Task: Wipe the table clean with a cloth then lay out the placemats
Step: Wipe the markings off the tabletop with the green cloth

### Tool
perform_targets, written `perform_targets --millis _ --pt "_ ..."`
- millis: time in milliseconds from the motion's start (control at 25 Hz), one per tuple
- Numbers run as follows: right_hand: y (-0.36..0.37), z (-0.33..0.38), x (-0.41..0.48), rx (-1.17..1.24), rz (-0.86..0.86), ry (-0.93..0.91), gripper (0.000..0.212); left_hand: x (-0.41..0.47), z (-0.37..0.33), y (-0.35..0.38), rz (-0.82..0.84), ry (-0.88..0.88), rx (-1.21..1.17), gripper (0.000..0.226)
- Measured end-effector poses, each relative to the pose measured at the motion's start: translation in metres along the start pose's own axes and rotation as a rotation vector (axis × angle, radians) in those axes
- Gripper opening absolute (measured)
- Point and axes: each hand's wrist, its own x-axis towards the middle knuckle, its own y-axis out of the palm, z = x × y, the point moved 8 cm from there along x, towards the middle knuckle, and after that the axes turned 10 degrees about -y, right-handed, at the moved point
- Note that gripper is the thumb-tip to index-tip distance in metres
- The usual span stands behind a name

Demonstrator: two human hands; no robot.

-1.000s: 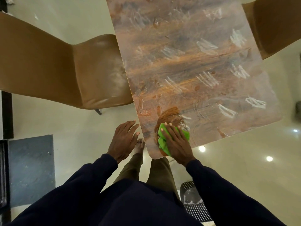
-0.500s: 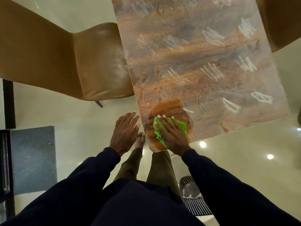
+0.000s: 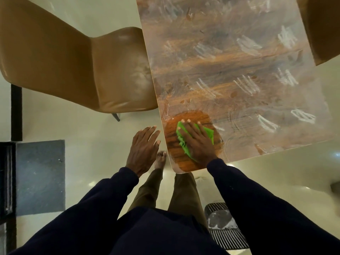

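A wood-grain table (image 3: 230, 70) fills the upper right, smeared with a whitish film and several white streak marks. My right hand (image 3: 197, 142) lies flat with straight fingers on a green cloth (image 3: 208, 134), pressing it onto the table's near left corner. Around the cloth a rounded patch of the wood shows clean and dark. My left hand (image 3: 143, 150) hovers open beside the table's left edge, over the floor, holding nothing. No placemats are in view.
A tan leather chair (image 3: 73, 70) stands tight against the table's left side; another chair (image 3: 323, 28) is at the top right. A dark mat (image 3: 40, 177) lies on the glossy floor at left. A striped object (image 3: 224, 225) sits on the floor near my legs.
My right hand has slid the green cloth a little along the near corner, and the clean dark patch has grown wider. My left hand stays beside the edge.
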Motion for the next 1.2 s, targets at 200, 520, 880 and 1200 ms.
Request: perform_targets --millis 200,520,880,1200 --pt "-0.011 -0.004 0.074 0.004 -0.100 0.419 0.058 0.008 0.005 0.003 -0.015 -0.032 0.017 0.040" --pt "-0.002 -0.007 -0.034 -0.025 0.031 0.031 0.065 0.010 -0.001 0.014 -0.013 0.073 0.054 0.039" --pt "0.033 0.093 -0.022 -0.020 0.023 0.029 0.070 0.022 0.005 0.018 0.044 0.034 0.014 0.046" --pt "-0.015 -0.038 -0.071 -0.028 -0.083 0.483 0.060 0.032 0.000 0.028 0.046 0.036 -0.017 0.044"
